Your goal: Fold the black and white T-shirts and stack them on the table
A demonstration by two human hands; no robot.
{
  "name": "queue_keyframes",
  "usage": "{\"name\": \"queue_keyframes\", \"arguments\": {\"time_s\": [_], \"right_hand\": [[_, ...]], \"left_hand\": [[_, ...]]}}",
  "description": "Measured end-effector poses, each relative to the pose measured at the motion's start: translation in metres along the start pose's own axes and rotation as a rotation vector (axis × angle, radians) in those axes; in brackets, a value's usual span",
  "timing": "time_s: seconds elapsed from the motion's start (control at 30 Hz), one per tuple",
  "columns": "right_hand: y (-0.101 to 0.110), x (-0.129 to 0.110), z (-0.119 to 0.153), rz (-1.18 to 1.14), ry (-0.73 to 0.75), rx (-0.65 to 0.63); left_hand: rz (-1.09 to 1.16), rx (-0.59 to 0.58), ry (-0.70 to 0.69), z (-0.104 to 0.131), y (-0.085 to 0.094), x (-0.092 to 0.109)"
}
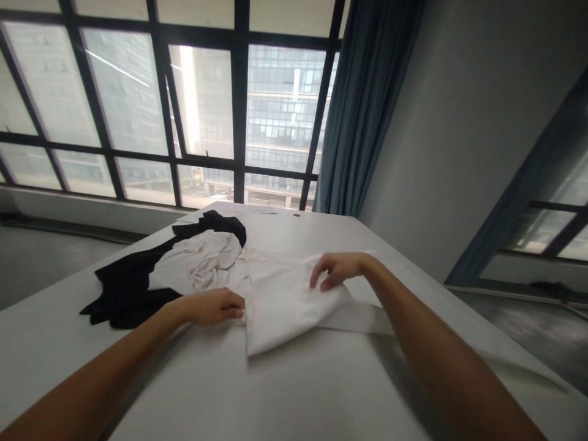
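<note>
A white cloth [285,300], folded over in a smooth flap, lies on the table between my hands. My left hand [219,306] pinches its left edge, thumb and fingers closed together. Over the right part of the flap is my right hand [339,269], its fingers bent and fingertips on the fabric, with a small gap between thumb and forefinger. The cloth runs left into a crumpled white heap [202,260]. Under and behind that heap lies black fabric [126,275]. A pale strip [353,317] extends from beneath the flap towards my right forearm, which partly hides it.
The white table [294,392] stretches away to a window wall [239,122]. Flat white sheets [248,209] lie near its far edge, beside a small dark round spot [296,215]. A blue curtain [362,116] and a pale wall or column [441,147] stand beyond the right side.
</note>
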State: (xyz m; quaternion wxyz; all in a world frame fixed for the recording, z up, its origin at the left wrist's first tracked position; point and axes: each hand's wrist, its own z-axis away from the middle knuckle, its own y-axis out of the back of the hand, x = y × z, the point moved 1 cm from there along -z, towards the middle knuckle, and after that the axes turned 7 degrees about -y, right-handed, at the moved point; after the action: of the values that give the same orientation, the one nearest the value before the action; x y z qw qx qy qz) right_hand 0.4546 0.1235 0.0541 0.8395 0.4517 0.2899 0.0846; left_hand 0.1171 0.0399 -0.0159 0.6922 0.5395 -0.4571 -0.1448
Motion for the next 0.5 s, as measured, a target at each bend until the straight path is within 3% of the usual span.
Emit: {"name": "queue_keyframes", "arguments": {"time_s": [0.03, 0.1, 0.17, 0.2, 0.27, 0.33, 0.4, 0.5], "right_hand": [[0.013, 0.003, -0.005, -0.044, 0.03, 0.053], [0.033, 0.011, -0.022, -0.112, 0.042, 0.345], [0.039, 0.02, -0.045, -0.09, -0.031, 0.685], [0.037, 0.025, -0.057, -0.04, -0.094, 0.782], [0.022, 0.032, -0.075, 0.081, -0.229, 0.79], [0.001, 0.039, -0.083, 0.156, -0.31, 0.668], [-0.021, 0.05, -0.079, 0.182, -0.32, 0.557], [-0.047, 0.079, -0.053, 0.203, -0.296, 0.468]], "left_hand": [[0.018, 0.03, 0.032, 0.001, 0.003, -0.003], [0.038, 0.142, 0.105, 0.0, 0.007, -0.012], [0.033, 0.3, 0.216, -0.003, 0.006, -0.023], [0.03, 0.364, 0.284, -0.004, 0.004, -0.029], [0.029, 0.433, 0.404, -0.008, -0.003, -0.039], [0.038, 0.427, 0.463, -0.01, -0.009, -0.045], [0.026, 0.386, 0.465, -0.012, -0.013, -0.045], [-0.015, 0.296, 0.457, -0.011, -0.012, -0.04]]}}
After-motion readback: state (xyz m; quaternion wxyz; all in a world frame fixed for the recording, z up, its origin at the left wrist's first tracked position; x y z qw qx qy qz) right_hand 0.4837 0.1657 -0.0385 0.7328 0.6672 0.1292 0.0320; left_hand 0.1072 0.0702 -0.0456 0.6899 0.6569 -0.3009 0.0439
